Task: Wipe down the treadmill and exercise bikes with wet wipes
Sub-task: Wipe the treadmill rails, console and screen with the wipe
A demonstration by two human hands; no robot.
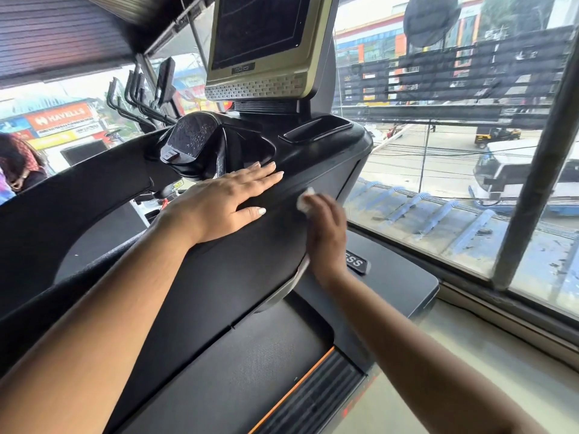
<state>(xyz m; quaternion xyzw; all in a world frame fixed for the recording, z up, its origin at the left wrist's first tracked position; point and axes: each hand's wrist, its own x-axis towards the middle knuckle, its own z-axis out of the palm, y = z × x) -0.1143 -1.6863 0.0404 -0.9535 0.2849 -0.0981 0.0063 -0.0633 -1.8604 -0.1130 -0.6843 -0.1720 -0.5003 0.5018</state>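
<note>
The black treadmill console fills the middle of the head view, with a screen above it. My left hand rests flat on the console's right arm, fingers straight. Just to its right, my right hand holds a small white wet wipe against the console's right side panel. Only the tip of the wipe shows past the fingers.
The treadmill deck with an orange stripe lies below. A large window with a grey post is close on the right, above a pale sill. More machines stand at the left, and a person is at the far left edge.
</note>
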